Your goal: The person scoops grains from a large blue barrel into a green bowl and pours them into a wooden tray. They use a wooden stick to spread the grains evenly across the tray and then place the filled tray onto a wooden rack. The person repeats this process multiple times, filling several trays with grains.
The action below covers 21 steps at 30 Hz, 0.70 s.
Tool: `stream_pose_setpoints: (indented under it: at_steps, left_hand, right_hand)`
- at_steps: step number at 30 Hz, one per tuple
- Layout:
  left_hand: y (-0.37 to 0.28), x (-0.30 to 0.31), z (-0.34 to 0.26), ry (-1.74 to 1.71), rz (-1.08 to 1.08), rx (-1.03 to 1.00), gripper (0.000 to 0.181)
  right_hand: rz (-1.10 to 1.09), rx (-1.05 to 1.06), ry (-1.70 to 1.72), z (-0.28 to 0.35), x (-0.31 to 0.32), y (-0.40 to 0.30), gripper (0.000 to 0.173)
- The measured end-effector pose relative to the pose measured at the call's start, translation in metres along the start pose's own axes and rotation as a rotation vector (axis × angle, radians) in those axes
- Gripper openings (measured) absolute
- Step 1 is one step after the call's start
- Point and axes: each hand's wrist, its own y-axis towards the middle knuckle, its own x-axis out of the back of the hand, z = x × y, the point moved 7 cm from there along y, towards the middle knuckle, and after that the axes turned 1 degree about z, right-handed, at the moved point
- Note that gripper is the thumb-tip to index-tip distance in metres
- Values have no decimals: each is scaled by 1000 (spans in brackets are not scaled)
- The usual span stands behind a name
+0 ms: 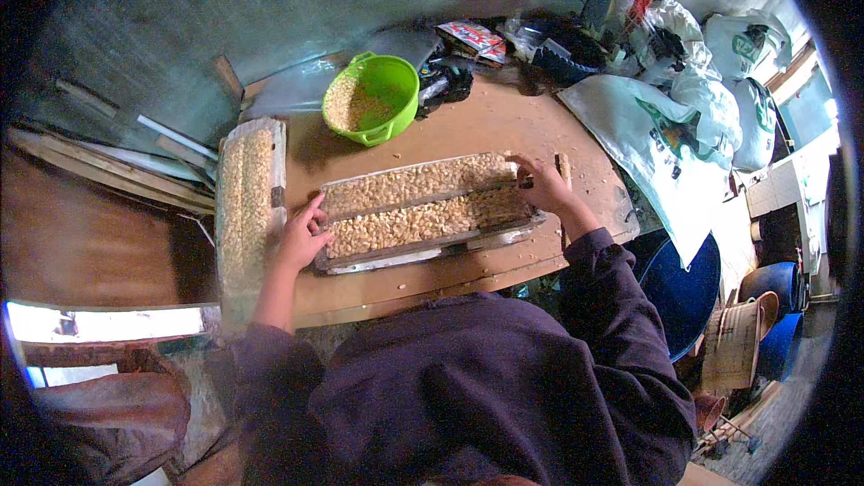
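A long, shallow tray [425, 260] lies at a slight slant on the wooden table in front of me. A lengthwise divider parts it into two rows of pale split beans [405, 227]; some stretches look covered by clear film. My left hand [302, 235] is at its left end, fingertips and thumb against the edge. Around the right end curls my right hand [545, 187], its index finger over the far corner. Left of my left hand, a similar bean-filled tray [246, 182] runs away from me, its near part blurred under plastic.
A green plastic colander [398, 91] with loose beans stands behind the trays. Packets [472, 40] and dark bags line the table's back edge. White sacks [682, 121] hang over the right side. A blue barrel [682, 290] stands below, right. A wooden strip [563, 172] lies near my right hand.
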Motion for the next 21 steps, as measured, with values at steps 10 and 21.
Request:
stream_pose_setpoints:
  at_steps: [10,21]
  left_hand:
    - [-17,-3,-12,303,-69,-313,10]
    - [-8,-59,-96,353,2,-572,31]
  right_hand:
    - [-199,174,-109,0,-4,-30,13]
    - [-236,253,-344,34,-10,-43,21]
